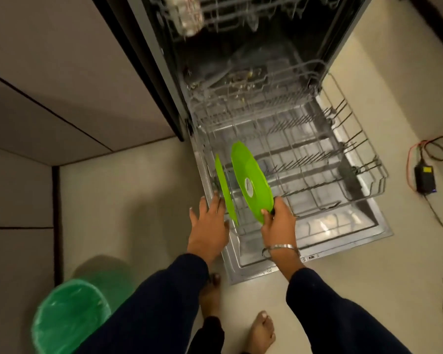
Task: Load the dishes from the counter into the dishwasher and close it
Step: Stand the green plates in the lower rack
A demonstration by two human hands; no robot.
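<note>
The dishwasher's door (pixel 343 241) lies open and flat, and the lower wire rack (pixel 317 159) is pulled out over it. One green plate (pixel 225 192) stands on edge at the rack's left side. My left hand (pixel 209 221) is beside it with fingers straight, the fingertips close to the plate's rim. A second green plate (pixel 251 180), with a white label on its underside, is tilted on edge over the rack just to the right. My right hand (pixel 279 221) grips its near rim.
The upper rack (pixel 228 19) holds a blurred pale object. A green bin (pixel 69 312) stands on the floor at bottom left. Grey cabinet fronts (pixel 49 98) fill the left side. A black adapter (pixel 425 178) with red and black cables lies on the floor right of the door. My bare feet (pixel 261 330) are below.
</note>
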